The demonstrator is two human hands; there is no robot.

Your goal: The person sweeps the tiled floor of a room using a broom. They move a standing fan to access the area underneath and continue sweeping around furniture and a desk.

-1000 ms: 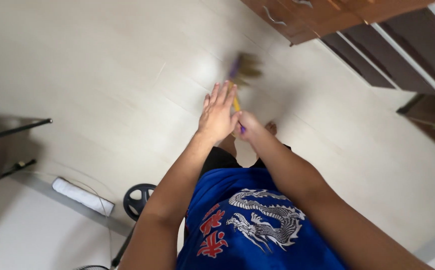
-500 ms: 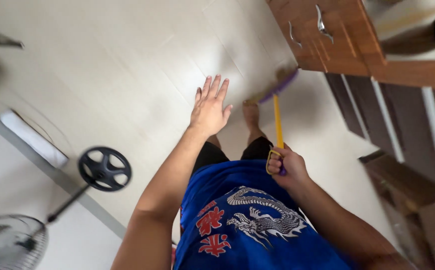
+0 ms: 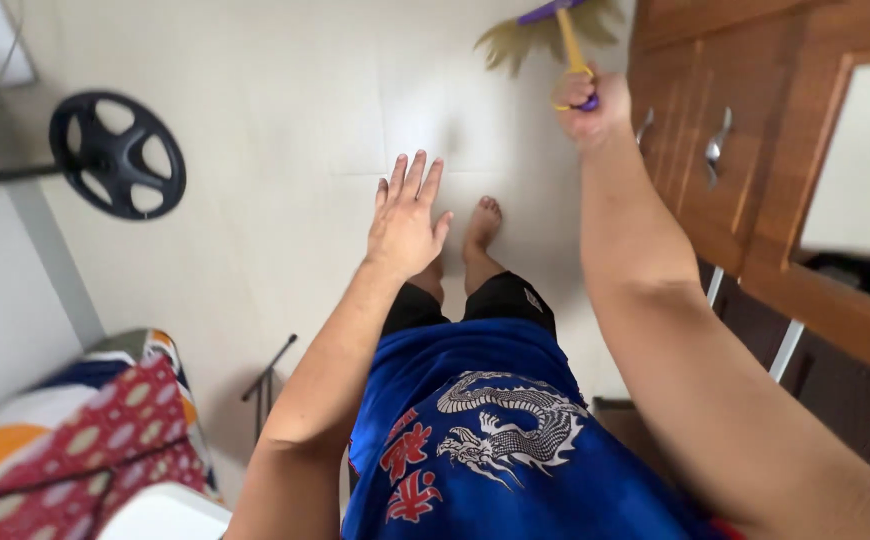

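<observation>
One broom (image 3: pixel 555 25) is in play, and it has moved a good way since half a second ago: then its yellow handle ran down beside the person's legs with the grip held low near the blue shirt (image 3: pixel 475 430), and now the right hand (image 3: pixel 587 100) has swung up and forward, so the purple-topped bristle head lies on the floor (image 3: pixel 285 150) ahead of the wooden cabinet (image 3: pixel 715 130), at its left edge. The right-hand fingers are wrapped tight around the looped end of the handle. The reach has lengthened, and the judgement is that the sweeping stroke is now working the strip of floor along the cabinet front rather than the patch near the feet.

The left hand (image 3: pixel 405 220) has barely shifted: it hangs in the air well to the left of the cabinet, fingers spread wide and holding nothing, above one bare foot (image 3: pixel 480 225); the other foot is hidden behind that hand.

Counting what shows: one broom, two hands, one visible foot, two metal handles (image 3: pixel 720 145) on the cabinet doors, and one black wheel-shaped fan base (image 3: pixel 115 155) standing far to the left of the cabinet. One patterned red and orange cloth (image 3: pixel 85 430) lies in the lower left corner, also well away from the cabinet.
</observation>
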